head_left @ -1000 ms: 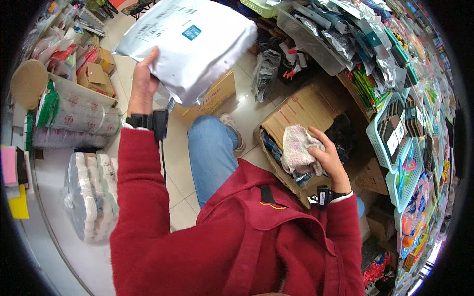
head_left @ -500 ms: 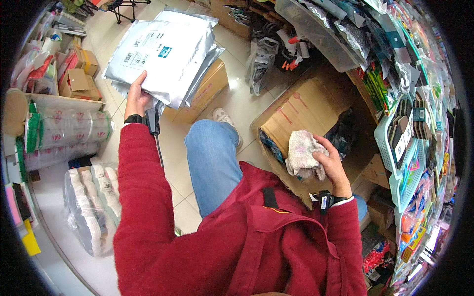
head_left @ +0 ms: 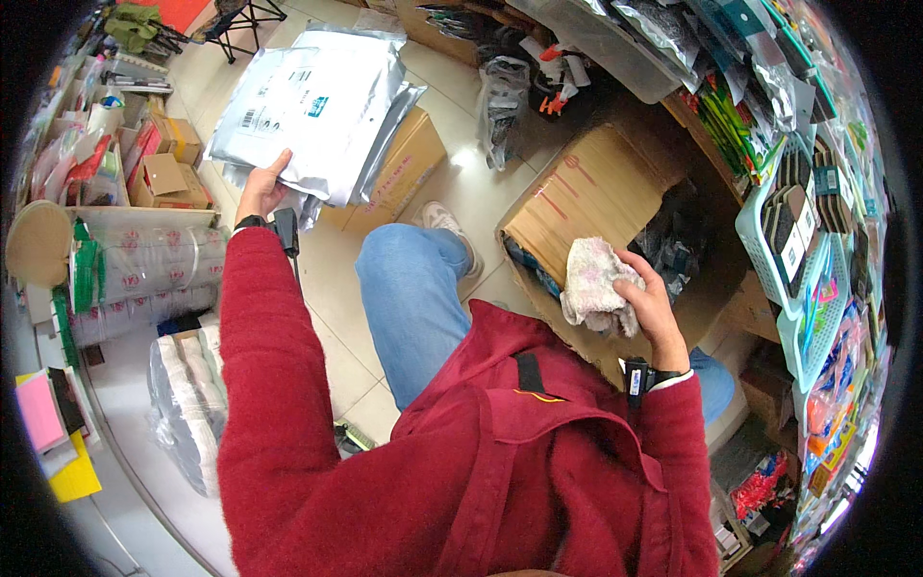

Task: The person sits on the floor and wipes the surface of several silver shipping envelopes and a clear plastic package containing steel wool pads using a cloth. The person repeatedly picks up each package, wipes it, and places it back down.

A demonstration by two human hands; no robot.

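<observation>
On the left, my left hand (head_left: 261, 189) grips the near edge of several flat silver plastic packages (head_left: 308, 120), its thumb lying on top. The packages are stacked over a brown cardboard box (head_left: 411, 162) on the floor, and labels show on the top one. My right hand (head_left: 654, 306) is closed around a crumpled white rag (head_left: 594, 287) with faint pinkish stains. That rag is held above the near side of an open cardboard box (head_left: 582, 188), which has dark plastic-wrapped things inside.
To the right, shelves carry light-blue plastic baskets (head_left: 769, 231) of packaged goods. A clear plastic bin (head_left: 625, 58) stands beyond the open box. Wrapped rolls (head_left: 154, 260) and bagged white bundles (head_left: 187, 413) are at the left. A folding stool (head_left: 236, 29) stands far left.
The whole view has shifted slightly. Both hands keep their holds on the silver packages and the rag, with little other movement visible.
</observation>
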